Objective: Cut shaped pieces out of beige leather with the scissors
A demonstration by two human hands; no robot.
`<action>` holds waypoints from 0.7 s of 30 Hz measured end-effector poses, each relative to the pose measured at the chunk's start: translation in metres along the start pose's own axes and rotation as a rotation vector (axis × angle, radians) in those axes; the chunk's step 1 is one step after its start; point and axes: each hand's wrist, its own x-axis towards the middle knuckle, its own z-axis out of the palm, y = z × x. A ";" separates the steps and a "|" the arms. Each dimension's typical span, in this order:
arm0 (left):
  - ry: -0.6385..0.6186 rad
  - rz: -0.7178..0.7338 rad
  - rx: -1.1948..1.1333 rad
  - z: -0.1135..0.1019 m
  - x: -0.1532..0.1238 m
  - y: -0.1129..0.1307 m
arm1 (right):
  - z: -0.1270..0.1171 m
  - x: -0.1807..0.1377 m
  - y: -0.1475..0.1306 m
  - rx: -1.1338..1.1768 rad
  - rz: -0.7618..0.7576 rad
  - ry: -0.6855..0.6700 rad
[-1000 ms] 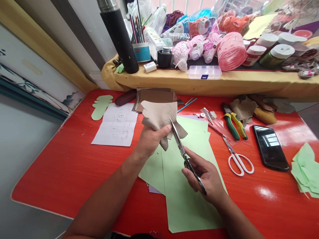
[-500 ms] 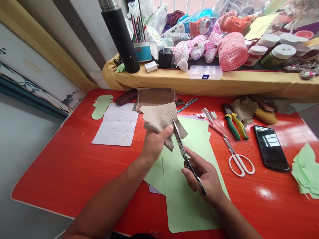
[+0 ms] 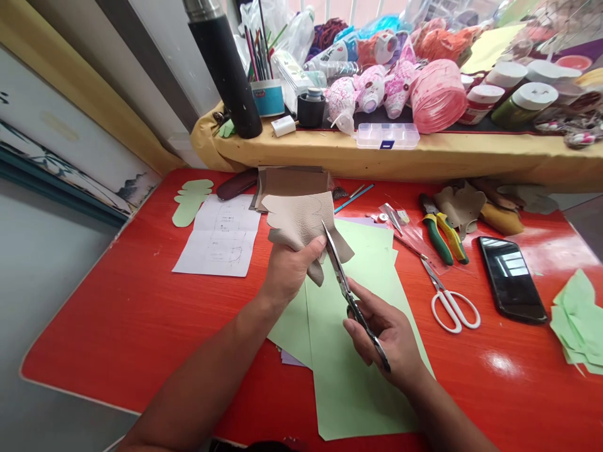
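Observation:
A beige piece of leather (image 3: 299,213) with a scalloped left edge is pinched in my left hand (image 3: 287,270), thumb on top and fingers hidden beneath. A faint drawn curve shows on its upper right. My right hand (image 3: 389,333) holds dark-handled scissors (image 3: 342,276), their blades pointing up and away with the tips at the leather's right part, close to my left thumb. The blades look closed or nearly so. Under both hands lie sheets of light green paper (image 3: 362,376).
On the red table (image 3: 117,301) are a drawn paper pattern (image 3: 219,238), a green paper cutout (image 3: 191,204), stacked brown leather (image 3: 292,181), white-handled scissors (image 3: 455,307), pliers (image 3: 443,232), a phone (image 3: 512,279) and green scraps (image 3: 579,320). A black flask (image 3: 226,75) stands on the crowded ledge behind.
My left hand and the leather have shifted very slightly left. The scissors remain at almost the same spot on the leather, and my right hand has barely moved.

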 end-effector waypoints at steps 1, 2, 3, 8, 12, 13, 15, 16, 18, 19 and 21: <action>-0.018 0.010 0.001 -0.002 0.001 0.002 | -0.001 0.000 -0.001 -0.001 -0.005 -0.004; -0.039 0.015 0.003 -0.004 0.001 0.004 | -0.001 0.000 -0.002 -0.003 -0.009 -0.010; -0.066 0.011 0.014 -0.005 0.002 0.007 | -0.001 0.000 -0.003 -0.004 -0.013 -0.017; -0.136 0.000 0.063 -0.014 0.005 0.014 | -0.002 0.000 -0.004 -0.005 -0.025 -0.038; -0.129 -0.020 0.107 -0.019 0.007 0.014 | -0.001 0.000 -0.003 -0.003 -0.032 -0.041; -0.134 -0.024 0.112 -0.020 0.007 0.014 | -0.001 0.000 -0.003 -0.004 -0.034 -0.045; -0.143 -0.027 0.113 -0.021 0.008 0.014 | -0.001 0.001 -0.002 -0.007 -0.033 -0.049; -0.144 -0.027 0.108 -0.020 0.008 0.013 | -0.001 0.001 -0.003 -0.007 -0.032 -0.049; -0.148 -0.022 0.097 -0.019 0.007 0.013 | -0.001 0.002 -0.004 -0.002 -0.030 -0.043; -0.152 -0.022 0.094 -0.017 0.006 0.013 | -0.001 0.002 -0.006 0.007 -0.031 -0.039; -0.162 -0.027 0.096 -0.015 0.005 0.013 | -0.001 0.002 -0.010 0.028 -0.020 -0.036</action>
